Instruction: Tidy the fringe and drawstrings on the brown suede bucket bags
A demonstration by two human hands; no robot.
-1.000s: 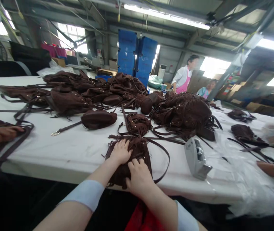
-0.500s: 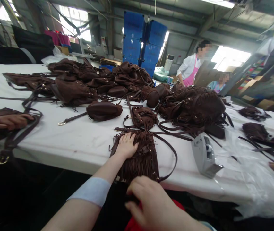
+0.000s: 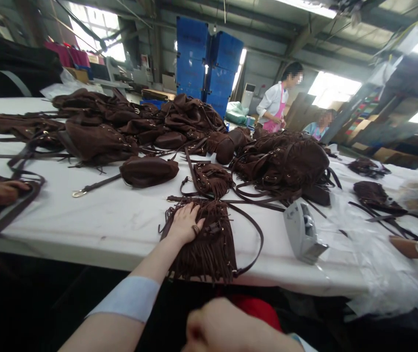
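Bag [image 3: 209, 247] flat on desk [image 3: 102, 220], fringe pointing at near edge; left hand [image 3: 184, 226] fingers splayed on top, right hand [image 3: 231, 328] curled, grip unclear.

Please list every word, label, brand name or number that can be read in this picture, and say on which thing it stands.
No text can be read.
The blue crates, the grey tape dispenser and the brown fringed bag under the left hand show no legible marks.
Any stamp on the bag's metal fittings is too small to tell.
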